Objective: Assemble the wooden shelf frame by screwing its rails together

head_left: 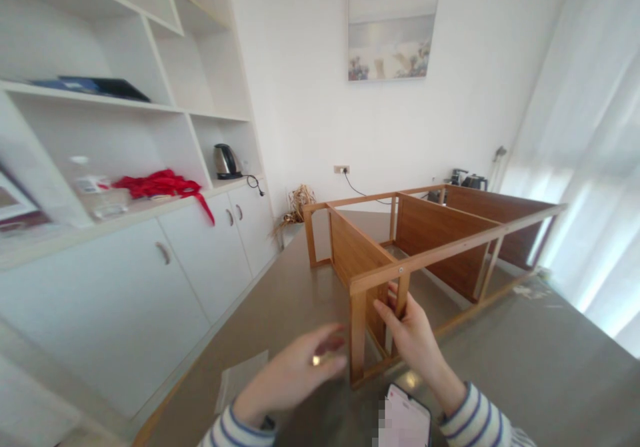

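A wooden shelf unit (367, 237) lies on its side across the table, its brown boards standing upright between light wooden rails. My right hand (413, 333) is closed around a short upright slat near the unit's front corner, thumb on the near side. Just left of the corner post, my left hand (300, 367) is in the air with its fingers apart and slightly curled, holding nothing. It is a little blurred and does not appear to touch the wood. Below the unit, a phone (407, 417) lies near my right wrist.
A paper sheet (237, 380) lies on the grey table (300, 307) by my left forearm. White cabinets (200, 260) with open shelves line the left, bearing a kettle (227, 161) and red cloth (163, 183). Small bits (533, 290) lie at the table's right; a curtain (585, 167) hangs beyond.
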Available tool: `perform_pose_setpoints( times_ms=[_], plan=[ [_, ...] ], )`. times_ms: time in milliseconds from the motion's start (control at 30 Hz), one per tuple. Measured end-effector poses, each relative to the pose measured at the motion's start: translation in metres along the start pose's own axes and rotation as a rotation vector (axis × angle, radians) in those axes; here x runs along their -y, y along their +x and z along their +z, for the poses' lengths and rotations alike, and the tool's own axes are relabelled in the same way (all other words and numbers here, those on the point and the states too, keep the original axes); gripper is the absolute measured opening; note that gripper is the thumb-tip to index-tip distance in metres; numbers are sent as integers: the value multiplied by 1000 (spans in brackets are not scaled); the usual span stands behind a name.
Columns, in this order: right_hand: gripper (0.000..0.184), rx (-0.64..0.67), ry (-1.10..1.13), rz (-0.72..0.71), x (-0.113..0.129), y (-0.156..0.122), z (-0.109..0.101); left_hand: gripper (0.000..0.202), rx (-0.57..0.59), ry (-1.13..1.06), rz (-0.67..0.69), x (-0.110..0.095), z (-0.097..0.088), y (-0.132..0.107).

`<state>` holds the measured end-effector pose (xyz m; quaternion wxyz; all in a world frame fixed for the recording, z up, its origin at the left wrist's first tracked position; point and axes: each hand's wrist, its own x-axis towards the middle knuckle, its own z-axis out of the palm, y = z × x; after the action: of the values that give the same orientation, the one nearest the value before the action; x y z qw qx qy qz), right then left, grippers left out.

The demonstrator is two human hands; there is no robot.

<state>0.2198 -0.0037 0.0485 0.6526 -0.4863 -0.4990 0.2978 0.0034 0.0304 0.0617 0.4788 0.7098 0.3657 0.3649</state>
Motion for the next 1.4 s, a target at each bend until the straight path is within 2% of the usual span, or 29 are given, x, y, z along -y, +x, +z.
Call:
perform_pose_setpoints(
  times_ms=[33, 67, 133, 200, 267, 367, 533, 667, 833, 933, 1133, 1267, 1400],
  plan=[
    [41, 6, 6, 1, 0, 0, -1, 44, 83, -43, -41, -1, -15, 17],
    [41, 13, 14, 1, 0, -1, -2, 48, 28, -74, -57, 0, -29, 37],
    [41, 35, 35, -3, 3, -1, -4, 53, -313, -106, -79, 7, -52, 84],
    [41, 54, 48, 3, 8, -2, -6, 58, -461, -102, -95, 18, -65, 130],
    [43, 73, 46, 21, 12, -4, -9, 62, -542, -110, -116, 28, -70, 166],
    [42, 110, 29, 28, 16, -8, -15, 62, -573, -157, -95, 39, -70, 200],
    [34, 194, 54, 27, 20, -12, -19, 43, -531, -238, -3, 51, -70, 225],
    [34, 247, 72, 2, 30, -10, -19, 34, -574, -268, 8, 61, -77, 231],
    [31, 315, 48, -14, 41, 2, -30, 36, -687, -307, -5, 62, -86, 216],
    [31, 347, -13, -46, 41, 14, -46, 37, -714, -354, -24, 55, -88, 204],
    [44, 273, -205, -113, 45, 42, -87, 32, -726, -440, -73, 34, -82, 181],
    [51, 319, -232, -87, 41, 56, -116, 29, -716, -472, -98, 20, -71, 166],
    [61, 260, -205, -22, 24, 61, -140, 31, -705, -492, -77, 10, -53, 146]
  ],
)
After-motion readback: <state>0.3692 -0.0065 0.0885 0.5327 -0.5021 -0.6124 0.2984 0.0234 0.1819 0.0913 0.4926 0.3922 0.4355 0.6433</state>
